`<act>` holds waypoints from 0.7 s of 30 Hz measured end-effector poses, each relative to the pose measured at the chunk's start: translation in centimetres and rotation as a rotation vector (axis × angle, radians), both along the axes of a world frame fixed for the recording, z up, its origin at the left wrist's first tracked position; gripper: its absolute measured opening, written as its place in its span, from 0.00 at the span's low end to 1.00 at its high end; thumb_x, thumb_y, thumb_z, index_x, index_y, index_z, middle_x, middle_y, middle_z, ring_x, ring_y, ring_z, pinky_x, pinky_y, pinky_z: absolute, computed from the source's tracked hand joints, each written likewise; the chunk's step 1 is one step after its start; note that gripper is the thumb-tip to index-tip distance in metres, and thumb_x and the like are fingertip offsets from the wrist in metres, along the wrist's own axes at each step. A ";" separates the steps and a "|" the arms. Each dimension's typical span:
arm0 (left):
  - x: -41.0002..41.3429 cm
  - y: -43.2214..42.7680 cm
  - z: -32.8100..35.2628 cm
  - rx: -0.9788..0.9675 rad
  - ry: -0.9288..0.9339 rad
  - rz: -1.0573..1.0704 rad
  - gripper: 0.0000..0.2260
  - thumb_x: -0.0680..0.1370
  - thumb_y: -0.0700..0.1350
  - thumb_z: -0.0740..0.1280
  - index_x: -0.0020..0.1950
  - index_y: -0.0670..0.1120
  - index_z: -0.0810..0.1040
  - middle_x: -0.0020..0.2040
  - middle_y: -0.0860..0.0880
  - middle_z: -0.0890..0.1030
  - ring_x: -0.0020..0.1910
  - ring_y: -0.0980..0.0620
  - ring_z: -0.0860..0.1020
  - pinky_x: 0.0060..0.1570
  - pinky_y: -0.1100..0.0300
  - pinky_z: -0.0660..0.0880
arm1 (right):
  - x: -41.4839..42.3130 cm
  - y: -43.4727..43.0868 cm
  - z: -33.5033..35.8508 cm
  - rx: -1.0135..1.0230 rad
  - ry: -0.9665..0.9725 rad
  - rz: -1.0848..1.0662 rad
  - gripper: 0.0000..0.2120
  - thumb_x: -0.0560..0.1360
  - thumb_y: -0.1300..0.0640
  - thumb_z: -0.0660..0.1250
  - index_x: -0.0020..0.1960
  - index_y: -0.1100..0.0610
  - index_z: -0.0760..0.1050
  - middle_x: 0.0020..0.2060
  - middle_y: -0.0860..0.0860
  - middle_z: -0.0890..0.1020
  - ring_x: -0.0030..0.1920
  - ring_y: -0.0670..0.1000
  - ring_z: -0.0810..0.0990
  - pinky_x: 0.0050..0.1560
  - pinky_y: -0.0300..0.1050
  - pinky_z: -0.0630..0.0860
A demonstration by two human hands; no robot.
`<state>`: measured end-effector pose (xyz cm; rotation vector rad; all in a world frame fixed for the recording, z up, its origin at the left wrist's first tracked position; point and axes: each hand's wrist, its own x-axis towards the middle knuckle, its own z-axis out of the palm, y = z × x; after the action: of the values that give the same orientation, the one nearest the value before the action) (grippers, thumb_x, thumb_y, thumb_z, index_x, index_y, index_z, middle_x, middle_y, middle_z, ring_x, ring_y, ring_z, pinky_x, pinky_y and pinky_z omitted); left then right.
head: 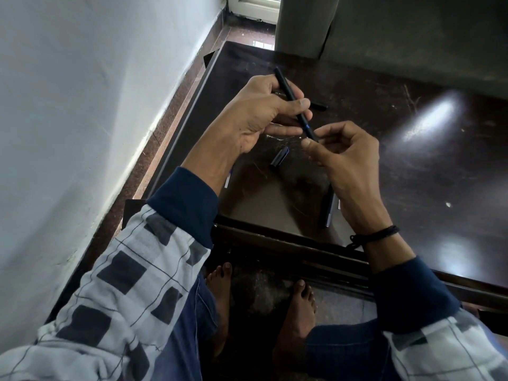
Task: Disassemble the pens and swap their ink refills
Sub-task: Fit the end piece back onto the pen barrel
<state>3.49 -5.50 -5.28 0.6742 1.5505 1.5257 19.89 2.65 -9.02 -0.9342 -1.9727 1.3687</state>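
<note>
A black pen (288,90) with a blue band near its lower end slants above the dark table (412,166). My left hand (255,116) grips the pen's barrel between thumb and fingers. My right hand (343,155) pinches the pen's lower tip between thumb and forefinger. A loose pen cap (279,156) lies on the table just below the hands. Another dark pen part (319,105) lies behind my left hand. A grey pen body (328,213) lies partly hidden under my right wrist. A thin pale piece (227,180) peeks out beside my left forearm.
A white wall (82,105) runs along the left, close to the table's left edge. A grey curtain or upholstery (384,31) stands behind the table. My bare feet (299,312) rest on the floor under the table's front edge.
</note>
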 end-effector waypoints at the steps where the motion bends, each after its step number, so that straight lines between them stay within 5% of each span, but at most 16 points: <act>1: 0.0 0.0 0.0 -0.001 -0.001 -0.003 0.06 0.79 0.36 0.72 0.52 0.42 0.77 0.44 0.43 0.87 0.47 0.45 0.88 0.44 0.53 0.84 | 0.0 0.0 0.0 0.004 0.000 -0.004 0.09 0.72 0.53 0.80 0.47 0.47 0.81 0.43 0.52 0.86 0.45 0.54 0.86 0.51 0.60 0.84; 7: 0.0 0.1 0.0 0.000 -0.007 -0.007 0.06 0.79 0.36 0.72 0.54 0.41 0.77 0.45 0.42 0.87 0.48 0.44 0.88 0.46 0.52 0.84 | -0.2 -0.2 0.2 -0.010 0.020 0.011 0.01 0.79 0.56 0.73 0.50 0.51 0.82 0.40 0.51 0.87 0.39 0.50 0.85 0.46 0.47 0.81; 12: 0.1 0.1 0.0 0.009 -0.008 0.004 0.06 0.79 0.36 0.72 0.54 0.40 0.77 0.44 0.42 0.87 0.48 0.44 0.88 0.44 0.54 0.84 | 0.0 -0.3 0.1 0.029 -0.008 -0.013 0.11 0.72 0.49 0.79 0.52 0.48 0.81 0.45 0.52 0.85 0.46 0.56 0.86 0.51 0.58 0.84; 21: 0.1 0.2 -0.1 0.016 -0.012 0.007 0.07 0.79 0.36 0.72 0.55 0.41 0.76 0.44 0.43 0.87 0.49 0.45 0.87 0.46 0.53 0.84 | -0.1 -0.4 0.3 0.025 -0.009 -0.011 0.02 0.80 0.54 0.72 0.51 0.52 0.83 0.41 0.51 0.87 0.39 0.50 0.85 0.49 0.58 0.84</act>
<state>3.60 -5.32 -5.35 0.6682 1.5349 1.5466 19.80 2.29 -8.68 -0.9395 -1.9841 1.3329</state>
